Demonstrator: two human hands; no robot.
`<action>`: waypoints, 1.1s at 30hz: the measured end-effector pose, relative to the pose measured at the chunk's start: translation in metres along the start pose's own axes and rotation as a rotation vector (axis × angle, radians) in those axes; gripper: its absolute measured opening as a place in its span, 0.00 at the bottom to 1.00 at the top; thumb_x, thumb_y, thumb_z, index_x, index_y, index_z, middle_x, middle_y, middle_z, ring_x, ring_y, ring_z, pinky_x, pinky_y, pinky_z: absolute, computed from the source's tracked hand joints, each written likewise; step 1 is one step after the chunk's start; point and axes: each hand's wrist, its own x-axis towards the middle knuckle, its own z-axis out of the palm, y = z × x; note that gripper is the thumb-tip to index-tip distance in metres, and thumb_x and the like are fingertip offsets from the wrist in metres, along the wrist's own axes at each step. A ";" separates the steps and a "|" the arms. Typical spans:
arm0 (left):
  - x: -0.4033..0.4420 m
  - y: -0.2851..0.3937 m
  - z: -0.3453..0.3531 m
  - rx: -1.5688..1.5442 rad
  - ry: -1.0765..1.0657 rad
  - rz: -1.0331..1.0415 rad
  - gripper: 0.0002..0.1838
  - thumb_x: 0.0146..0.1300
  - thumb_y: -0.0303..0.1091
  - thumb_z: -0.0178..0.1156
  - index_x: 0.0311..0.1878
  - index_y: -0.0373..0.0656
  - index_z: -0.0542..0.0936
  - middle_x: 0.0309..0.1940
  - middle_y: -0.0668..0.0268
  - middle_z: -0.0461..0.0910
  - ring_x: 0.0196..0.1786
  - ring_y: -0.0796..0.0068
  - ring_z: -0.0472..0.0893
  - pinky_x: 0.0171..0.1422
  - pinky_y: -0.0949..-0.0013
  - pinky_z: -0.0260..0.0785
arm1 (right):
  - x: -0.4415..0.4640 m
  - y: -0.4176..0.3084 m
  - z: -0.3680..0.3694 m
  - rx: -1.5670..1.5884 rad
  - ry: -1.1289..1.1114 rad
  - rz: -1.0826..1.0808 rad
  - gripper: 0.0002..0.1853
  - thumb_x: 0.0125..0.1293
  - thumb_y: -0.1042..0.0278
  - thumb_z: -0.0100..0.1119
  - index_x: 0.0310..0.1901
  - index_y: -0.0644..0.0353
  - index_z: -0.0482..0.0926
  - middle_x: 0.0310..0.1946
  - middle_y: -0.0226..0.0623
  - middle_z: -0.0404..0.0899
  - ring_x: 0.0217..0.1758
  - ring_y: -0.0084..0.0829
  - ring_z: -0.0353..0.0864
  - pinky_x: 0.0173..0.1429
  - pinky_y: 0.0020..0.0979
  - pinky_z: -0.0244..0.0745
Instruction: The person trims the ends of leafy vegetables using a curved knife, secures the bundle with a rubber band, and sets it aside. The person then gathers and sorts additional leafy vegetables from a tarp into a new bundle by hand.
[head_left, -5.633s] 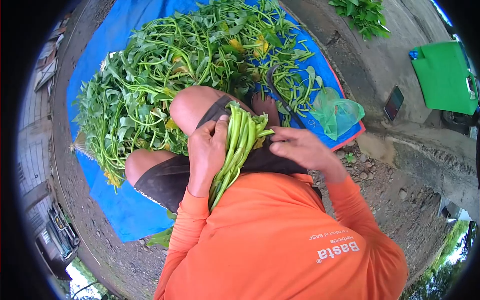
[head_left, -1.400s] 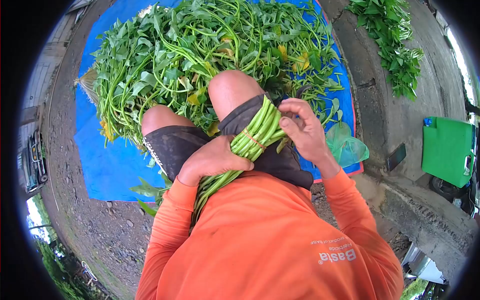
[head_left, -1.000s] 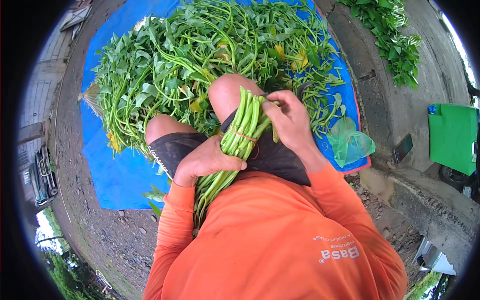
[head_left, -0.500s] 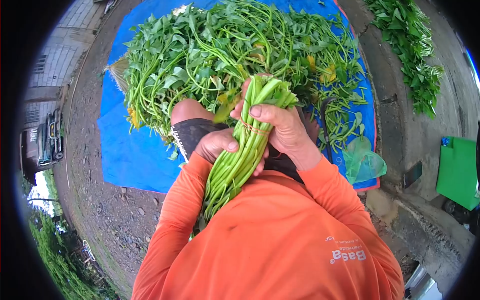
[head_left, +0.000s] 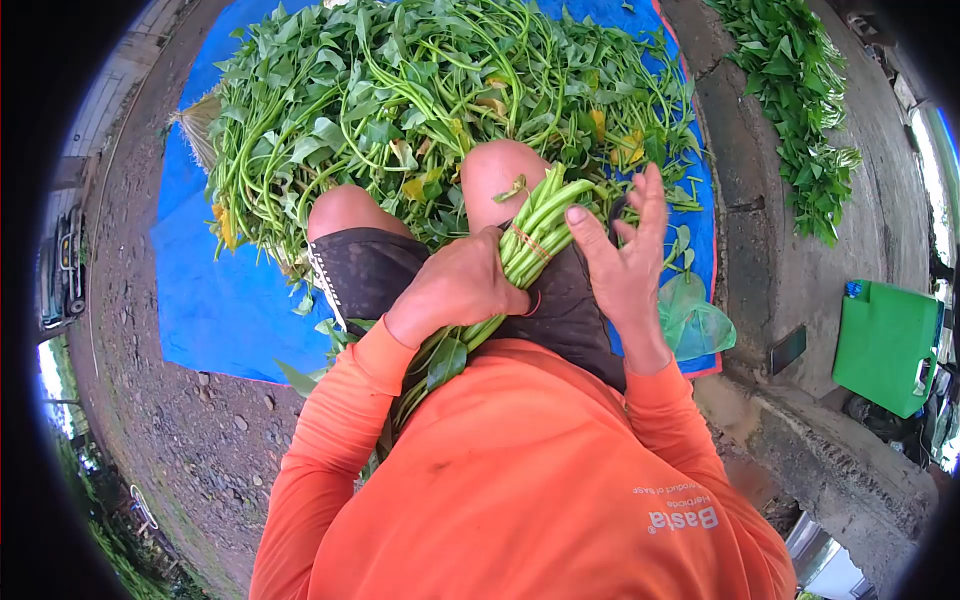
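Observation:
A bundle of water spinach [head_left: 540, 222] with thick green stems lies slantwise over my lap, its cut ends pointing up and away. A thin reddish band circles it near those ends. My left hand [head_left: 460, 285] is wrapped round the stems below the band. Beside the cut ends, my right hand [head_left: 632, 255] is raised with thumb and fingers apart, holding nothing visible. Part of a dark curved object shows behind its fingers, too hidden to name. The bundle's leafy end [head_left: 445, 362] runs under my left wrist against my orange shirt.
A large heap of loose water spinach [head_left: 350, 110] covers much of the blue tarp [head_left: 230, 315] before my knees. A green mesh bag [head_left: 695, 320] lies at the tarp's right edge. More greens [head_left: 800, 110] lie on the concrete, beyond a dark phone-like slab [head_left: 788, 350] and a green container [head_left: 885, 345].
My right hand has let go of the bundle and moved right, its fingers opening. My left hand has shifted up the stems and closed round them. The view has shifted slightly.

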 end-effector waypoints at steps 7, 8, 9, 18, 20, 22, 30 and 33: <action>-0.014 0.024 0.001 0.180 0.102 -0.032 0.47 0.49 0.56 0.85 0.57 0.26 0.74 0.38 0.38 0.87 0.48 0.37 0.89 0.50 0.48 0.81 | -0.027 -0.003 0.004 -0.212 -0.239 -0.357 0.05 0.60 0.74 0.76 0.37 0.60 0.89 0.38 0.35 0.82 0.41 0.42 0.80 0.47 0.42 0.77; -0.020 0.026 0.003 0.208 0.148 -0.080 0.48 0.50 0.59 0.85 0.56 0.26 0.72 0.38 0.37 0.87 0.48 0.36 0.88 0.50 0.47 0.81 | -0.028 -0.006 0.003 -0.289 -0.251 -0.381 0.07 0.61 0.73 0.75 0.41 0.60 0.89 0.38 0.36 0.82 0.42 0.42 0.81 0.47 0.43 0.77; -0.025 0.021 0.006 0.182 0.173 -0.044 0.50 0.49 0.59 0.85 0.57 0.25 0.71 0.38 0.38 0.87 0.47 0.36 0.89 0.50 0.47 0.82 | -0.029 -0.009 0.003 -0.322 -0.261 -0.364 0.07 0.62 0.72 0.75 0.41 0.60 0.89 0.38 0.36 0.82 0.42 0.42 0.81 0.47 0.43 0.77; -0.024 0.009 0.019 0.207 0.194 -0.028 0.39 0.56 0.43 0.79 0.58 0.29 0.67 0.40 0.40 0.87 0.44 0.36 0.88 0.46 0.43 0.81 | -0.031 0.004 0.018 -0.422 -0.307 -0.406 0.05 0.70 0.72 0.70 0.43 0.63 0.84 0.35 0.38 0.83 0.38 0.37 0.81 0.42 0.40 0.77; -0.025 0.010 0.019 0.219 0.203 -0.020 0.38 0.57 0.42 0.78 0.59 0.30 0.67 0.39 0.40 0.87 0.43 0.35 0.88 0.46 0.42 0.81 | -0.022 -0.006 0.007 -0.050 -0.500 0.071 0.05 0.74 0.71 0.67 0.44 0.64 0.83 0.33 0.33 0.81 0.37 0.27 0.79 0.41 0.34 0.76; -0.029 0.010 0.027 0.235 0.208 -0.021 0.37 0.57 0.42 0.77 0.59 0.31 0.66 0.39 0.40 0.87 0.44 0.35 0.88 0.47 0.42 0.80 | -0.017 -0.012 0.000 0.166 -0.634 0.315 0.06 0.80 0.71 0.62 0.45 0.65 0.82 0.32 0.25 0.78 0.36 0.14 0.72 0.40 0.26 0.73; -0.033 0.013 -0.007 0.039 0.243 -0.127 0.37 0.52 0.40 0.76 0.60 0.30 0.71 0.43 0.37 0.87 0.47 0.34 0.88 0.55 0.48 0.81 | -0.035 -0.009 -0.018 -0.030 -0.874 0.260 0.09 0.77 0.67 0.68 0.45 0.65 0.85 0.30 0.23 0.81 0.31 0.16 0.74 0.37 0.27 0.75; -0.038 0.002 -0.017 -0.246 0.181 0.104 0.40 0.48 0.38 0.77 0.63 0.28 0.74 0.43 0.41 0.86 0.48 0.44 0.89 0.57 0.54 0.80 | -0.030 0.019 -0.002 0.323 -0.833 0.339 0.10 0.77 0.67 0.69 0.52 0.64 0.87 0.34 0.22 0.82 0.35 0.12 0.77 0.40 0.24 0.75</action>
